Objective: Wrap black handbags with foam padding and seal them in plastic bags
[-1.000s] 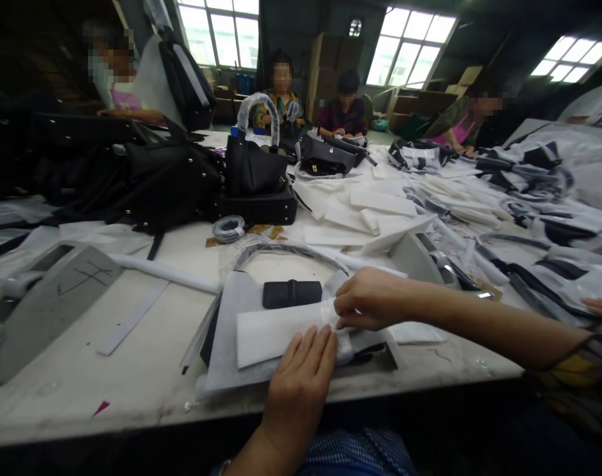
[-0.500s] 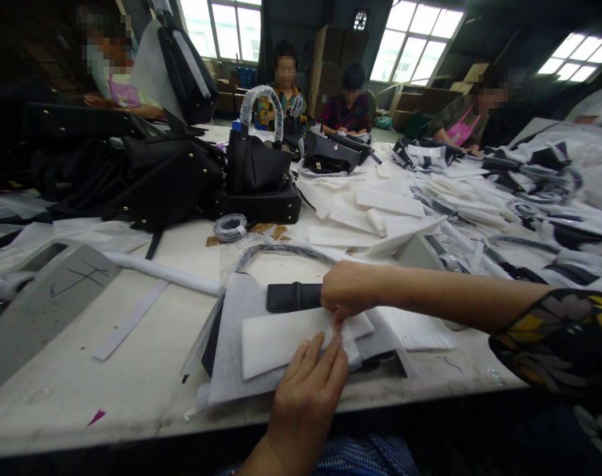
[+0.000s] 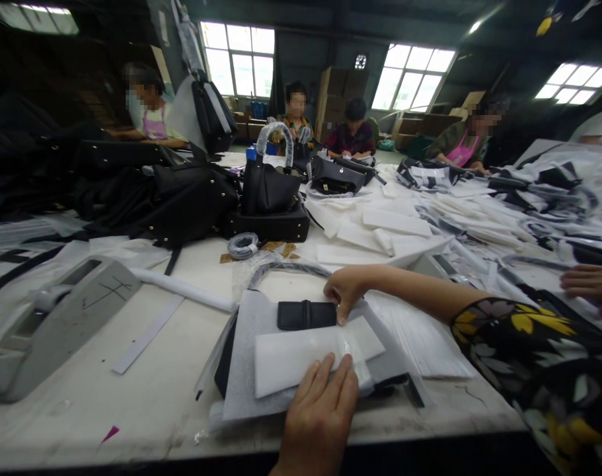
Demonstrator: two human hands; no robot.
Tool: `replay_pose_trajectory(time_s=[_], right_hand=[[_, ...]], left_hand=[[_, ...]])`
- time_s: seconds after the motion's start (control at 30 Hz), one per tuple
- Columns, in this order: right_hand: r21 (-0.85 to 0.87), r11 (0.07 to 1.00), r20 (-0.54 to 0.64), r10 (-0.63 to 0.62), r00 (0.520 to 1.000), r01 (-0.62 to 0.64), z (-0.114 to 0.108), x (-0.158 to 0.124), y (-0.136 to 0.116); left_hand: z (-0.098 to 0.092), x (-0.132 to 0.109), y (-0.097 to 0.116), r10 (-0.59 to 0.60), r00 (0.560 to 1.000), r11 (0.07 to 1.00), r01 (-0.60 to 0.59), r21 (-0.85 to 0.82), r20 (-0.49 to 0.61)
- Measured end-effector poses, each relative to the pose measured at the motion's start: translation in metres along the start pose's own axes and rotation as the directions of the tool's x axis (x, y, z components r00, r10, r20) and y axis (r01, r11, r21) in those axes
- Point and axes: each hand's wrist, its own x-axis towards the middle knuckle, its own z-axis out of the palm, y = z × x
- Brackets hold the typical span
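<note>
A black handbag (image 3: pixel 224 360) lies on the table before me, its wrapped handle (image 3: pixel 285 266) arching away. Thin white tissue (image 3: pixel 244 390) covers its front, leaving a black flap strap (image 3: pixel 308 315) exposed. On the tissue rests a white foam sheet (image 3: pixel 281 360), crossed by a shiny clear tape strip (image 3: pixel 349 347). My left hand (image 3: pixel 323 410) lies flat, fingers stretched over the foam's lower edge and the strip. My right hand (image 3: pixel 349 291) is closed in a pinch at the strip's upper end, beside the flap strap; its curled fingers are partly hidden.
A grey tape dispenser (image 3: pixel 102 297) stands left, near a white tube (image 3: pixel 182 287). Black bags (image 3: pixel 186 198) pile up behind it. Foam sheets (image 3: pixel 394 221) and wrapped parts spread across the back and right. Another person's hand (image 3: pixel 591 284) reaches in at right; several co-workers sit beyond.
The view has tilted up, so the scene sits lower. My right fingers have drawn away from my left fingers toward the foam's upper edge. Another person's hand has appeared at the right.
</note>
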Motion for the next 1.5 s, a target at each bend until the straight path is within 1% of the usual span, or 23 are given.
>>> replay_pose_trajectory(time_s=[0.07,0.13,0.23,0.33,0.4,0.43,0.5,0.63,0.73,0.8,0.9,0.97,1.03,1.07,1.13,1.17,1.23,1.27,1.3,1.33,1.4,1.47,1.5], right_hand=[[0.075,0.997,0.003,-0.034,0.999,0.034,0.002,0.008,0.009],[0.089,0.995,-0.028,-0.039,0.999,0.041,0.002,0.011,0.014],[0.082,0.996,-0.169,-0.007,0.986,0.021,-0.002,0.002,0.015],[0.052,0.998,-0.405,0.051,0.913,-0.033,-0.001,-0.022,0.008],[0.044,0.999,-0.493,0.047,0.869,-0.029,0.008,-0.040,-0.001],[0.041,0.999,-0.496,0.025,0.868,-0.005,0.014,-0.047,-0.006],[0.045,0.998,-0.445,-0.029,0.895,0.054,0.029,-0.056,-0.014],[0.175,0.977,-0.328,-0.061,0.943,0.124,0.047,-0.046,-0.012],[0.328,0.928,-0.299,-0.073,0.951,0.175,0.049,-0.029,0.000],[0.395,0.894,-0.275,-0.106,0.956,0.213,0.050,-0.021,0.006],[0.425,0.874,-0.270,-0.128,0.954,0.237,0.049,-0.016,0.009],[0.422,0.875,-0.313,-0.103,0.944,0.236,0.045,-0.019,0.007],[0.406,0.889,-0.401,-0.035,0.915,0.212,0.041,-0.027,0.002],[0.398,0.898,-0.458,0.014,0.889,0.191,0.041,-0.033,-0.001],[0.387,0.910,-0.569,0.110,0.815,0.147,0.049,-0.051,-0.014],[0.367,0.918,-0.626,0.124,0.770,0.151,0.058,-0.061,-0.023],[0.262,0.943,-0.727,0.052,0.684,0.207,0.086,-0.082,-0.043],[0.164,0.955,-0.762,-0.037,0.646,0.247,0.104,-0.090,-0.053],[0.059,0.966,-0.773,-0.115,0.625,0.250,0.123,-0.097,-0.063],[-0.036,0.974,-0.777,-0.167,0.606,0.222,0.141,-0.101,-0.070],[-0.176,0.978,-0.798,-0.211,0.565,0.116,0.170,-0.103,-0.080],[-0.257,0.966,-0.816,-0.236,0.528,0.034,0.186,-0.100,-0.080],[-0.283,0.959,-0.815,-0.251,0.523,0.018,0.187,-0.099,-0.078]], left_hand=[[0.002,-0.001,-0.001,0.001,1.000,1.000,0.000,0.008,-0.022],[0.004,-0.001,-0.001,0.001,1.000,1.000,-0.001,0.002,-0.028],[0.004,-0.002,-0.002,0.010,1.000,1.000,-0.010,-0.019,-0.021],[0.004,-0.002,-0.002,0.013,1.000,1.000,-0.013,-0.024,-0.025],[0.005,-0.003,-0.002,0.014,0.999,1.000,-0.014,-0.019,-0.042],[0.006,-0.003,-0.002,0.017,0.999,1.000,-0.017,-0.014,-0.051],[0.007,-0.004,-0.002,0.023,0.998,1.000,-0.024,-0.004,-0.053],[0.006,-0.004,-0.004,0.038,0.999,0.999,-0.038,0.008,-0.036],[0.001,-0.001,-0.005,0.048,0.999,0.999,-0.048,0.022,-0.010],[-0.004,0.001,-0.004,0.061,0.997,0.997,-0.063,0.037,0.045],[-0.011,0.003,-0.004,0.063,0.989,0.995,-0.072,0.066,0.131],[-0.012,0.003,-0.005,0.064,0.987,0.995,-0.074,0.064,0.149],[-0.013,0.002,-0.006,0.070,0.985,0.996,-0.079,0.046,0.157],[-0.013,0.002,-0.007,0.074,0.984,0.996,-0.081,0.038,0.162],[-0.013,0.002,-0.008,0.074,0.981,0.996,-0.081,0.033,0.178],[-0.013,0.003,-0.008,0.074,0.980,0.996,-0.081,0.030,0.185],[-0.016,0.006,-0.006,0.077,0.978,0.996,-0.083,0.021,0.192],[-0.018,0.009,-0.005,0.073,0.978,0.997,-0.077,0.012,0.198],[-0.021,0.011,-0.005,0.072,0.974,0.997,-0.073,0.000,0.213],[-0.025,0.014,-0.005,0.078,0.969,0.997,-0.077,-0.015,0.236],[-0.037,0.018,-0.008,0.120,0.944,0.993,-0.112,-0.043,0.308],[-0.053,0.021,-0.018,0.201,0.899,0.979,-0.202,-0.037,0.389],[-0.062,0.023,-0.025,0.231,0.874,0.968,-0.251,-0.008,0.427]])
